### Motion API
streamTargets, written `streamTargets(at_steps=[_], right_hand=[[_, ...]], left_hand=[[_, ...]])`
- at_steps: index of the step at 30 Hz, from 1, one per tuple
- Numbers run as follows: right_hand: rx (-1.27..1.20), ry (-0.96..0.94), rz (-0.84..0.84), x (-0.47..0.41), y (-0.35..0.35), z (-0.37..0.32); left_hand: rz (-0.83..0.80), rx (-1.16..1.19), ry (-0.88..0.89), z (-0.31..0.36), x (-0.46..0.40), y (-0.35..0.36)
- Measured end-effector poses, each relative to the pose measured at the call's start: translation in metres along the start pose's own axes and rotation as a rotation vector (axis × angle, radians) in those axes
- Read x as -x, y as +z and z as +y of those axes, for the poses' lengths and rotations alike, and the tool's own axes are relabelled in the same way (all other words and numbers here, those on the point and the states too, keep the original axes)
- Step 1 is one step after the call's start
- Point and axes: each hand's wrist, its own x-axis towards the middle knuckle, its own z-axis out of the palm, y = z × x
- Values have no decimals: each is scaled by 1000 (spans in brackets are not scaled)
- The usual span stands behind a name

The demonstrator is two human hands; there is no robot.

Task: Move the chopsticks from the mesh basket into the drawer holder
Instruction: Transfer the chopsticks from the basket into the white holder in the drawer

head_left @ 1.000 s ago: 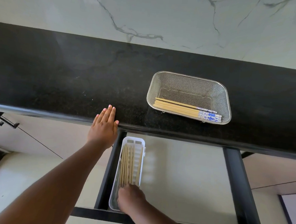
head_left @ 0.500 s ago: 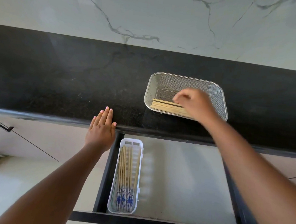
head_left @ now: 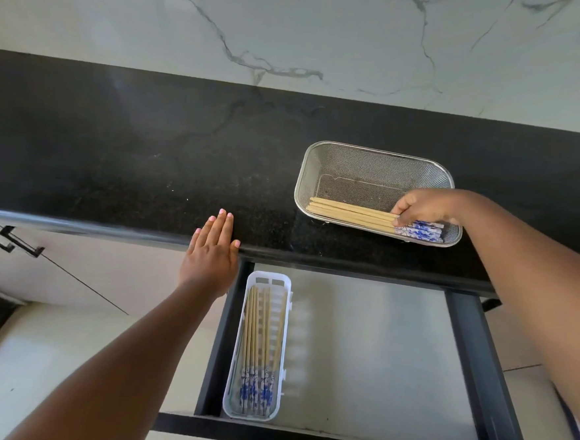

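Observation:
A steel mesh basket [head_left: 323, 160] stands on the black counter at the right. Several bamboo chopsticks [head_left: 351, 213] with blue-and-white handles lie along its near side. My right hand [head_left: 425, 207] is inside the basket, fingers pinched on the chopsticks where the wood meets the patterned handles. Below, in the open drawer, a white slotted holder [head_left: 284, 322] sits against the left side and holds several chopsticks [head_left: 255, 348], patterned ends toward me. My left hand [head_left: 210, 255] rests flat on the counter edge, fingers straight and together, holding nothing.
The black counter [head_left: 131, 160] runs across the view under a marble wall [head_left: 295, 31]. The drawer [head_left: 368, 356] has a pale floor and black frame rails [head_left: 478, 353]. Cabinet fronts with black handles [head_left: 12, 245] are at the lower left.
My right hand left the drawer holder, rose to the basket and slid right along the chopsticks to their patterned ends, closing on them. The left hand stayed on the counter edge.

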Motion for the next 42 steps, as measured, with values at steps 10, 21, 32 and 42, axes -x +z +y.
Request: streamTargets(at_steps=[10,21,32,42], right_hand=[[99,-29,86,1,-12,-8],[-9,-68,177,15,-19,-5],[-125,-210,-180,125,47,-54],[-226,122,-95,66,242,-87]], left_hand=[[-20,-10,-9,1,0,-1],[-16,-9,-8,2,0,-2],[-7,-15,-5,1,0,0],[1,-11,-9,1,0,2]])
